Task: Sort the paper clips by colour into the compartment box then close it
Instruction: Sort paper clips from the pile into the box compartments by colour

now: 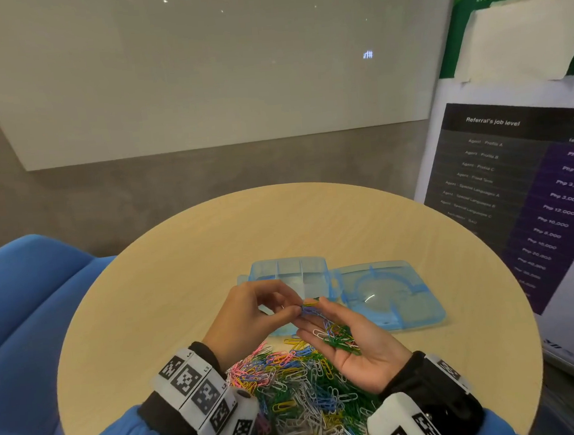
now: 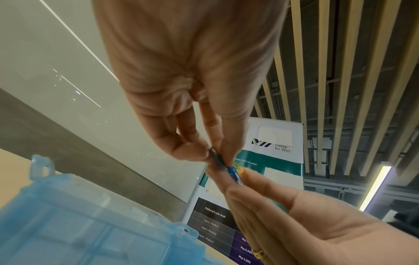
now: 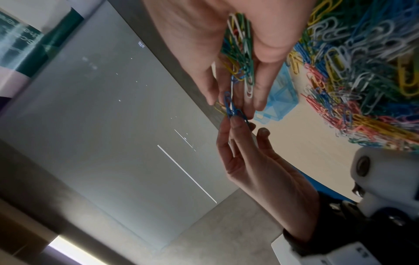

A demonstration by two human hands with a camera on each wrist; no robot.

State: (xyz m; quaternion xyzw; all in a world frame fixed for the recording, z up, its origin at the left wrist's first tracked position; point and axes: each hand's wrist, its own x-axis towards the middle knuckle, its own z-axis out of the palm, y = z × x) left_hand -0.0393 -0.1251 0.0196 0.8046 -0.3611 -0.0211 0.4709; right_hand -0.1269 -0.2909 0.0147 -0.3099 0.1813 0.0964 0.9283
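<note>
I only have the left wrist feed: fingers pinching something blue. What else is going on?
Observer: The left hand pinches a blue clip at the fingertips of the right hand.
Operator: Is the right hand empty?
Observer: No, a mixed bunch of clips, mostly green, lies in its upturned palm.
Operator: Where's the rest?
Observer: A big unsorted pile lies on the table, nearer the person than the box.
Operator: Lid?
Observer: The lid lies open flat, right of the box.
</note>
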